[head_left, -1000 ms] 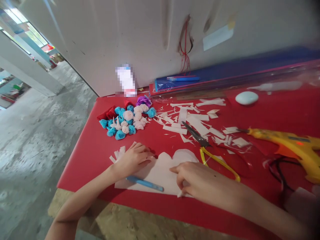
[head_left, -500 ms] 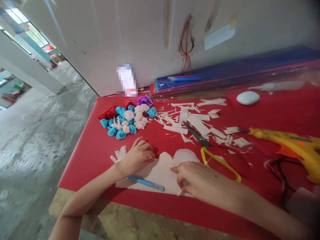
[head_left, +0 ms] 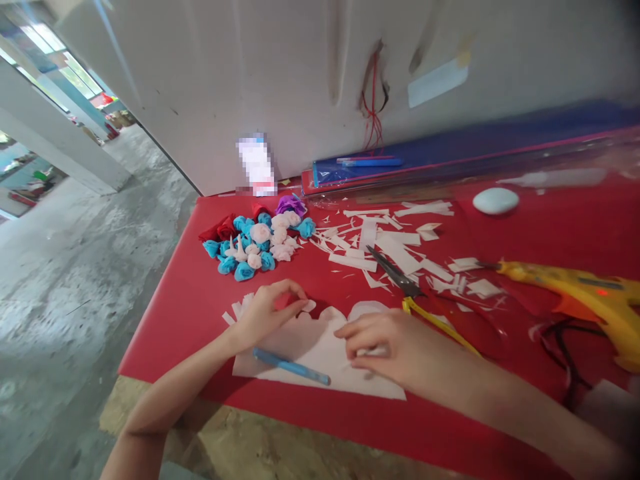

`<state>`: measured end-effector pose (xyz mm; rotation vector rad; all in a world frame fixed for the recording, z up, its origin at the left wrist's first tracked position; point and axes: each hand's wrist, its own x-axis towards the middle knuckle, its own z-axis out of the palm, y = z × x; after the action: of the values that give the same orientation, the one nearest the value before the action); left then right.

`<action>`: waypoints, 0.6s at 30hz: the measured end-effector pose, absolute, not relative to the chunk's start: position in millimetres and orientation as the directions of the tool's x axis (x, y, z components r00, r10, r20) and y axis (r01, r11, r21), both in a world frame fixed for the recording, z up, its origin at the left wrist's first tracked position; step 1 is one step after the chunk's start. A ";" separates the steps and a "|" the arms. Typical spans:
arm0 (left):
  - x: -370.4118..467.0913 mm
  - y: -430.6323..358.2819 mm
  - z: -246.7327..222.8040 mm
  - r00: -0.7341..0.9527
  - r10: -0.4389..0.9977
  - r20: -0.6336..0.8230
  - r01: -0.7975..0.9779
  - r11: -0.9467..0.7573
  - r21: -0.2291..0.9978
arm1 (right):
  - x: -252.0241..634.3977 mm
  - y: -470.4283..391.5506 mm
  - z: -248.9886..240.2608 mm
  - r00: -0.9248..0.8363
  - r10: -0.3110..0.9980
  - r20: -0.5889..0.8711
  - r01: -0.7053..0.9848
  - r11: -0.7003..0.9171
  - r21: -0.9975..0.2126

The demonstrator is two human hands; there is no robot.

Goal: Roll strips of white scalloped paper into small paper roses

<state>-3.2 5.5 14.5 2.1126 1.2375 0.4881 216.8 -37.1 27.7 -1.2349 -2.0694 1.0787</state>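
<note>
My left hand (head_left: 270, 313) pinches a small white paper piece (head_left: 309, 306) between thumb and forefinger, above the left part of a white paper sheet (head_left: 320, 347). The sheet's far edge is cut into curves. Over its right part hovers my right hand (head_left: 377, 337), fingers curled; something whitish shows inside them, too hidden to make out. A blue pen (head_left: 293, 367) lies across the sheet. Behind my right wrist rest scissors with yellow handles (head_left: 440, 325), partly covered by my forearm. Narrow white paper strips (head_left: 243, 307) stick out behind my left hand.
Blue, white, red and purple paper flowers (head_left: 257, 240) sit at the back left, near a propped-up phone (head_left: 257, 167). White paper scraps (head_left: 395, 240) lie scattered behind the scissors. A yellow glue gun (head_left: 575, 287) and a white egg-shaped object (head_left: 496, 201) are on the right.
My left hand has lifted slightly and now pinches a small paper piece. My right hand has drawn its pointing finger in and risen a little, uncovering the sheet's right corner.
</note>
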 end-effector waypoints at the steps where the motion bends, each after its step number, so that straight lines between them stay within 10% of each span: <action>1: -0.6 4.0 18.1 0.469 0.883 0.024 0.601 -0.339 0.724 | 215.5 -34.8 35.7 -0.464 0.885 0.043 0.458 0.282 -0.843; 6: 21.2 -5.5 40.7 0.311 0.920 0.237 0.156 -0.295 0.943 | 213.7 -36.1 60.5 -0.119 0.949 0.291 0.169 0.309 -0.936; 12: 38.8 -10.1 64.9 0.294 0.783 0.549 0.007 -0.576 0.818 | 215.9 -46.1 60.7 0.029 0.931 0.365 0.103 0.360 -0.927; 18: 54.8 -15.8 69.7 0.153 0.825 0.543 -0.141 -0.526 0.839 | 213.5 -51.3 59.5 0.059 0.889 0.454 0.137 0.444 -0.886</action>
<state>54.8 -15.8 69.7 1.6162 0.6730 1.4959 213.5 -51.3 59.5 -0.9799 -1.4139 0.7371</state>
